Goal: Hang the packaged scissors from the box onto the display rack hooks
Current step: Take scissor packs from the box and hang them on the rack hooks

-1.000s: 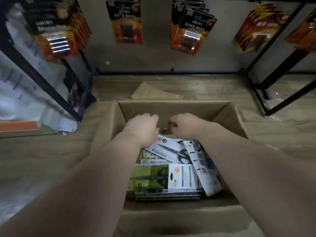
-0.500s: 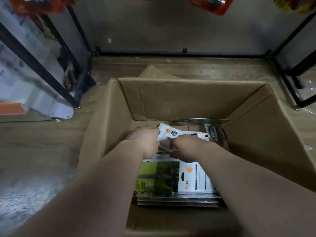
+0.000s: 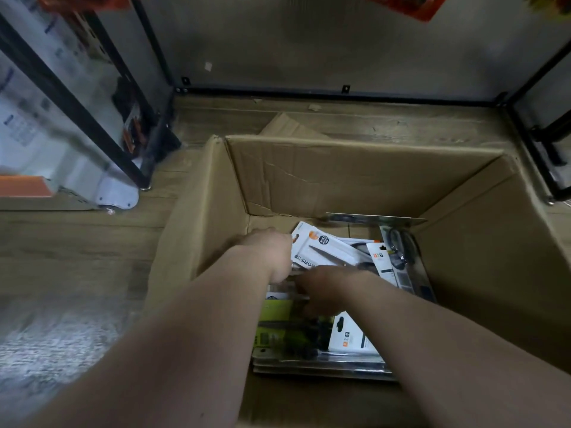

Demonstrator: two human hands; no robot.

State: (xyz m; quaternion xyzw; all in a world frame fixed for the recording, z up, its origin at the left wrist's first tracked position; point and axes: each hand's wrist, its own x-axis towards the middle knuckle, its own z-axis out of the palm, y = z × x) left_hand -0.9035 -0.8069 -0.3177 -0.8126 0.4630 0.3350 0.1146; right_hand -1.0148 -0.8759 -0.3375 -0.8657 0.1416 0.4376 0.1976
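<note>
In box (image 3: 340, 174): white scissors pack (image 3: 321, 250), tilted; your left hand (image 3: 268, 251) grips its end; right hand (image 3: 327, 288) fingers curled, hold unclear.

Location type: retail shop, at the foot of a display rack. Reference item: the open cardboard box (image 3: 340, 174), standing on the wood-pattern floor (image 3: 77, 242). Inside the box: stacked retail packs, including packaged scissors (image 3: 327, 251) on printed hang cards. Behind the box: a grey back panel (image 3: 309, 41) with a black base rail (image 3: 309, 94). Left and right of the box: black metal rack frames (image 3: 77, 111). Above the box, at the top edge: orange carded goods (image 3: 408, 7), hanging
</note>
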